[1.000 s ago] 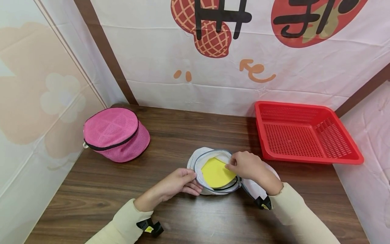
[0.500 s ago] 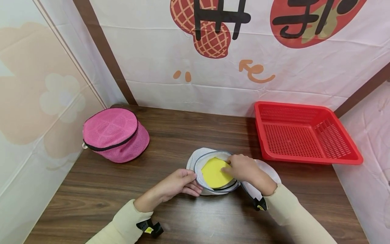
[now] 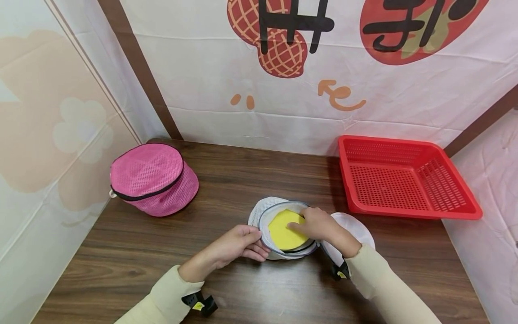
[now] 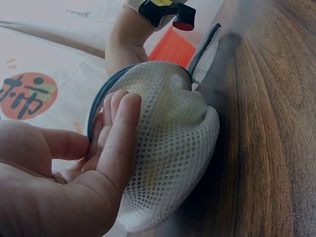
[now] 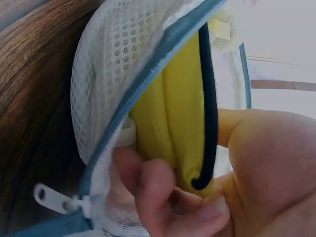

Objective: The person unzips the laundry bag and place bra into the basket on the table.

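A white mesh laundry bag [image 3: 257, 209] with a grey-blue zip stands unzipped on the table, its round lid [image 3: 358, 229] folded out to the right. Inside lies a yellow padded cloth item [image 3: 281, 234]; the right wrist view shows its folded layers and dark trim [image 5: 210, 103]. My left hand [image 3: 238, 243] pinches the bag's left rim between thumb and fingers. In the left wrist view, those fingers lie along the mesh wall [image 4: 173, 143]. Reaching into the opening, my right hand [image 3: 321, 225] grips the yellow item, thumb on top and fingers curled under its edge.
A pink mesh bag [image 3: 147, 173] with black zip trim stands at the back left of the wooden table [image 3: 226, 175]. A red plastic basket [image 3: 404, 213] sits at the back right. Printed cloth walls [image 3: 194, 81] enclose the table's back and sides.
My right hand has shifted left and further over the yellow item, uncovering more of the lid. The left hand keeps its hold on the rim, and the bag has hardly moved.
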A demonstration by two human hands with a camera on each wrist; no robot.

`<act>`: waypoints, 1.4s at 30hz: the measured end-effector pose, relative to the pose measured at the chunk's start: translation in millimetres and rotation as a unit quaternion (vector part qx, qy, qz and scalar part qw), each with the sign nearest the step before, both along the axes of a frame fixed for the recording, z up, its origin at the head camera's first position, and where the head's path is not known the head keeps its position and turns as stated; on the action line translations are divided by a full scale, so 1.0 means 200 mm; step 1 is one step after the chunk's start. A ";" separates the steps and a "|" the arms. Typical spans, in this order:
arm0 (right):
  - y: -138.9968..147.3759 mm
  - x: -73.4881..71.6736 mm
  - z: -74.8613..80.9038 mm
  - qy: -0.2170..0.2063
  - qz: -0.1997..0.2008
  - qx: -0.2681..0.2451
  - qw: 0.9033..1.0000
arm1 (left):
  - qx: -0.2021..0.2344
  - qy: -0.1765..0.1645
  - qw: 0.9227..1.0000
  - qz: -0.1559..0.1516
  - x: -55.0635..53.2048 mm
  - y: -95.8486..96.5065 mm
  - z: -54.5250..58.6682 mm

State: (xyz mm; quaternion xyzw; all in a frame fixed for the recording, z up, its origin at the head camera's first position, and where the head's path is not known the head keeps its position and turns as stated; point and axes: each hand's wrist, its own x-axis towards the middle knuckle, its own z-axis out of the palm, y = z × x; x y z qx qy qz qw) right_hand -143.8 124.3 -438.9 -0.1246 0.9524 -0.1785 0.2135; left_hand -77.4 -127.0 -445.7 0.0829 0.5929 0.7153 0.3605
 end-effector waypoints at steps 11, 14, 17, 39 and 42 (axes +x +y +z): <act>-0.02 0.02 0.00 0.039 -0.010 0.001 0.999 | -0.005 -0.004 1.000 0.003 0.00 0.00 -0.01; -0.02 0.01 0.01 0.029 -0.001 -0.006 1.000 | -0.006 -0.003 1.000 0.003 0.00 0.00 -0.01; -0.02 0.01 0.01 0.012 0.006 -0.014 1.000 | -0.008 -0.004 1.000 0.004 0.00 0.01 -0.01; 0.08 -0.05 0.18 -0.018 -0.005 -0.077 0.997 | -0.007 -0.002 1.000 0.013 0.00 0.01 -0.01; 0.10 -0.06 0.21 -0.031 -0.001 -0.085 0.996 | -0.006 -0.002 1.000 0.014 0.01 0.00 -0.01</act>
